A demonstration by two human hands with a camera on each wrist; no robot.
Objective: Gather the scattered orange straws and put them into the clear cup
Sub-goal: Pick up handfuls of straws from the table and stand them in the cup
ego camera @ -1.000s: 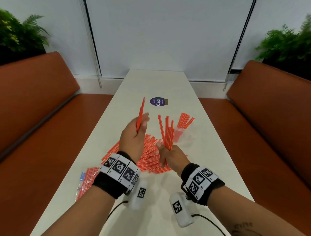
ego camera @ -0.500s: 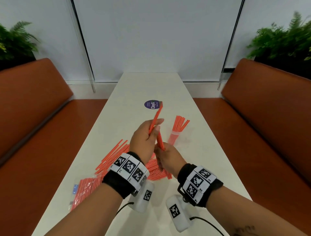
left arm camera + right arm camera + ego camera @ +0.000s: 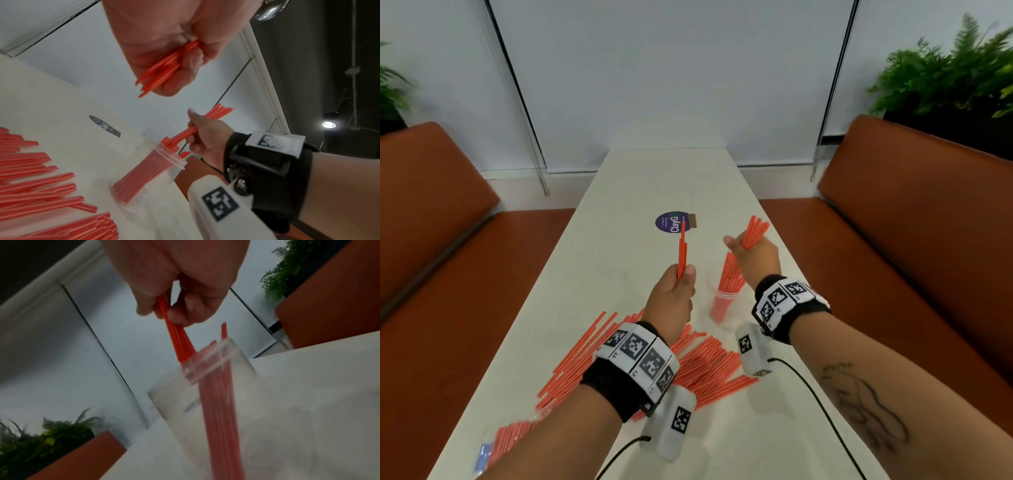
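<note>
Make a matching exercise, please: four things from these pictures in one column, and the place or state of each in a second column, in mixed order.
Things
1. left hand
2. right hand
3. clear cup
4. round purple sticker

Places or states
A. stands on the table, with straws in it
B. lowers a bundle of straws into the cup
C. lies flat further down the table
D. holds a few straws upright

Pairs: 1-D, 2-B, 3-A, 4-C

Right hand (image 3: 755, 255), bundle (image 3: 753, 231) over cup (image 3: 724, 301)

Cup (image 3: 723, 303) right of left hand (image 3: 672, 301), straw pile (image 3: 709, 366) nearer, sticker (image 3: 671, 222) behind
</note>
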